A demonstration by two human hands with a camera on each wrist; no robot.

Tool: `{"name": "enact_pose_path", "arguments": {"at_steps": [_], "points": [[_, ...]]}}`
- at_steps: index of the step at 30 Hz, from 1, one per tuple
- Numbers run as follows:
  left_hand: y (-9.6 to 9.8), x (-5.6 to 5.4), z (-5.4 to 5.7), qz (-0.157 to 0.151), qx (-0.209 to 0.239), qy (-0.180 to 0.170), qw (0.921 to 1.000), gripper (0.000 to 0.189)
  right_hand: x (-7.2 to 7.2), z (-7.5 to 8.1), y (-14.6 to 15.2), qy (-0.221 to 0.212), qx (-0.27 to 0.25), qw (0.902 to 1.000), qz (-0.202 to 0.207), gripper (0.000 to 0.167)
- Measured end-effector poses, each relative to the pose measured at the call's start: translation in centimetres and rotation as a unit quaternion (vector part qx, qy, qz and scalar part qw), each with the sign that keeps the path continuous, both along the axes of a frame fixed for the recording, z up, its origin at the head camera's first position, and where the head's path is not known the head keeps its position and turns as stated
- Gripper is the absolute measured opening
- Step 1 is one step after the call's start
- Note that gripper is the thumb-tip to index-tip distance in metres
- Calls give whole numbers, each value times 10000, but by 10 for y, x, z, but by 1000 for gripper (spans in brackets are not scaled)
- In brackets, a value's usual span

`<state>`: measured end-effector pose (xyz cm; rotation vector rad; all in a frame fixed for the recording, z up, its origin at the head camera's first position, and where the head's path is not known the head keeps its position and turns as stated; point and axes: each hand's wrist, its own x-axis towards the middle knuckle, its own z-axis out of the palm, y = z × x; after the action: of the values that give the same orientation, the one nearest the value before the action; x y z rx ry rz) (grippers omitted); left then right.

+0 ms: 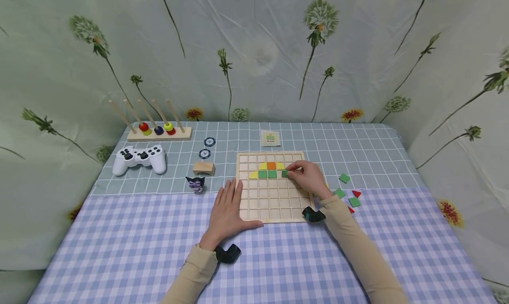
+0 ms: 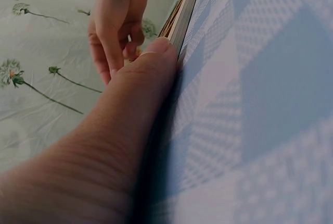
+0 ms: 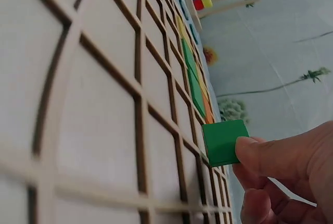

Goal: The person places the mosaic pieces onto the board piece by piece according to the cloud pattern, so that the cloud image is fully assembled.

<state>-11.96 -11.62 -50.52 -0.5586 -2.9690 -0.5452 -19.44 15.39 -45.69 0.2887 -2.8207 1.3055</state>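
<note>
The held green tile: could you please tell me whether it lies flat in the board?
Not flat: the right hand pinches the green tile at an angle to the board. Whether tile and board touch is unclear.

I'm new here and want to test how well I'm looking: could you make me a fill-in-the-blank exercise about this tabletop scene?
The right hand holds a square tile coloured ____.
In the grid board's upper filled row, the middle tile between two yellow pieces is ____.
The loose triangles beside the board are ____.
In the head view, the game controller lies to the ____ of the board.

Missing words: green; orange; red; left.
</note>
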Motion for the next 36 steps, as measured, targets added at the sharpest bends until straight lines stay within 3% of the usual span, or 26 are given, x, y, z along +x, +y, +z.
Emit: {"name": "enact_pose_path", "arguments": {"at_steps": [26,36], "points": [[-1,1,0,13,-74,21,10000,128,-11,1,-20,5,1193,9929,18,5],[0,1,0,-5,-28,31,10000,128,-1,5,-1,98,1213,9925,78,11]]}}
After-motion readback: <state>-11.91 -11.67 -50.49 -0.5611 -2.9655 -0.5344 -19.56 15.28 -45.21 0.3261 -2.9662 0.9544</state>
